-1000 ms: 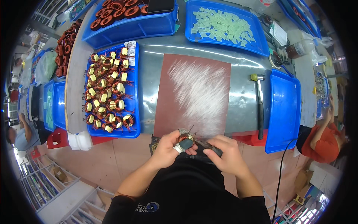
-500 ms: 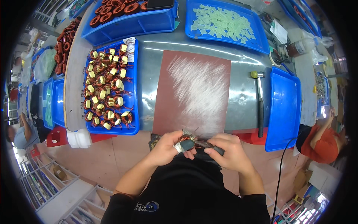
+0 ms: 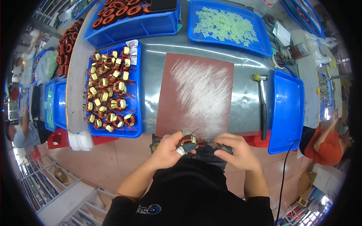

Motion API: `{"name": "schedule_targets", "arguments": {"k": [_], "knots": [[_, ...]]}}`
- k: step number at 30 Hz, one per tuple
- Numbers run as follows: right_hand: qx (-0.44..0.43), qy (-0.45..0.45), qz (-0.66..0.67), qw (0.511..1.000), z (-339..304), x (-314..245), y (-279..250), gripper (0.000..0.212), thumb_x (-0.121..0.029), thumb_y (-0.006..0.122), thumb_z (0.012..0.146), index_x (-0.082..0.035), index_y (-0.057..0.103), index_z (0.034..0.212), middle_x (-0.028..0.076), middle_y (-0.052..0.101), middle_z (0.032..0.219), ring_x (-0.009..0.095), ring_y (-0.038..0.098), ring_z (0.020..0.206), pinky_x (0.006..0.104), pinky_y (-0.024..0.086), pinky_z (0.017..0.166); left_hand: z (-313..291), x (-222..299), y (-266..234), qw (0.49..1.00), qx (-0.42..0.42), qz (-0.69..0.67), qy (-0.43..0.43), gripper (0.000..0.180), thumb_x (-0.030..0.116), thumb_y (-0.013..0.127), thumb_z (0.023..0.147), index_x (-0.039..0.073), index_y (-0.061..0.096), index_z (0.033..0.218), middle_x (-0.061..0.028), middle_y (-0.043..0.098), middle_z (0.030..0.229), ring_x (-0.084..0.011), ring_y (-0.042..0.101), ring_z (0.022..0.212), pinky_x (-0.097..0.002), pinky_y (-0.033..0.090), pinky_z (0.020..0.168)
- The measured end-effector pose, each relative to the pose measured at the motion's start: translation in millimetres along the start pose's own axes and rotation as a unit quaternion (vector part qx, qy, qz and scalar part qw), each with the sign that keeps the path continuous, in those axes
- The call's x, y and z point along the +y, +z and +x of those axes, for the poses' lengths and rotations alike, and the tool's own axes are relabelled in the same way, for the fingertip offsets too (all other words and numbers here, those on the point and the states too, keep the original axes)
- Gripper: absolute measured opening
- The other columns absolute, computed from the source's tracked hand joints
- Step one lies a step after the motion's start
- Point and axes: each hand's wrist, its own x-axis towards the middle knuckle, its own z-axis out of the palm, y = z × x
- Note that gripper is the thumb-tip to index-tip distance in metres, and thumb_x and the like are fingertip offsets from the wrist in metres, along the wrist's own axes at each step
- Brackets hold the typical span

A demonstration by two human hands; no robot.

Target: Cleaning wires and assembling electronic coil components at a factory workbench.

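Note:
My left hand is closed round a copper-wound ring coil just off the near edge of the worktop. Loose wire ends stick out from the coil, one pointing up and others toward the right. A dark cover and pale tape wrap one finger of this hand. On the right, my right hand is closed on a dark-handled plier-like tool, whose tip lies close to the wires. Its jaws are blurred, so I cannot tell whether they touch a wire. Beyond both hands lies a scuffed reddish-brown sheet.
A blue tray of wound coils with cream blocks stands left. Behind it is a blue bin of ring coils. A tray of pale green pieces lies at the back. Rightward are a hammer and a blue tray. People sit at both sides.
My right hand and the tool have drawn slightly right, away from the coil. The coil has turned a little in my left hand, and a wire end now points up.

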Motion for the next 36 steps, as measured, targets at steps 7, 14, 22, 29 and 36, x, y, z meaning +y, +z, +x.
{"name": "schedule_targets", "arguments": {"k": [7,14,22,29,36], "knots": [[-0.143,0.055,0.06,0.986,6.6,-1.2,-13.7,0.02,-0.014,0.07,0.09,0.003,0.069,0.101,0.013,0.066,0.087,0.025,0.063,0.076,0.0339,0.048,0.07,3.2,9.7,-7.7,0.993,-0.119,-0.008,-0.022,0.015,0.009,0.065,0.094,-0.003,0.062,0.103,-0.0084,0.071,0.087,-0.0147,0.067,0.073,-0.0291,0.054,0.07],[-0.159,0.044,0.063,0.984,10.3,-3.9,-11.4,0.019,-0.014,0.07,0.09,0.002,0.07,0.1,0.013,0.066,0.081,0.023,0.062,0.072,0.0333,0.047,0.066,7.5,7.4,-6.2,0.985,-0.167,-0.02,-0.027,0.018,0.015,0.065,0.096,-0.002,0.061,0.102,-0.0069,0.069,0.084,-0.0141,0.066,0.072,-0.029,0.053,0.067],[-0.113,0.05,0.019,0.992,8.7,-10.9,-4.2,0.018,-0.014,0.073,0.087,0.002,0.071,0.095,0.013,0.065,0.077,0.027,0.062,0.066,0.0353,0.048,0.062,5.8,2.8,-4.3,0.99,-0.137,-0.025,-0.036,0.018,0.015,0.063,0.097,-0.002,0.061,0.101,-0.0083,0.069,0.084,-0.0146,0.067,0.07,-0.0291,0.052,0.065],[-0.053,-0.021,-0.096,0.994,8.9,-11.7,-3.4,0.02,-0.016,0.076,0.082,0.0,0.071,0.093,0.012,0.064,0.079,0.031,0.062,0.069,0.0377,0.049,0.062,5.0,0.7,-10.0,0.985,-0.147,-0.051,-0.071,0.019,0.017,0.061,0.099,-0.001,0.061,0.101,-0.0082,0.069,0.084,-0.0147,0.067,0.069,-0.028,0.052,0.064],[-0.092,-0.037,-0.048,0.994,10.5,-10.8,-6.0,0.019,-0.015,0.077,0.081,0.0,0.071,0.092,0.012,0.064,0.08,0.03,0.062,0.071,0.0371,0.048,0.063,8.2,3.7,-16.3,0.967,-0.22,-0.085,-0.1,0.016,0.015,0.06,0.097,0.0,0.061,0.102,-0.0075,0.069,0.083,-0.0133,0.067,0.068,-0.0263,0.052,0.063]]}}
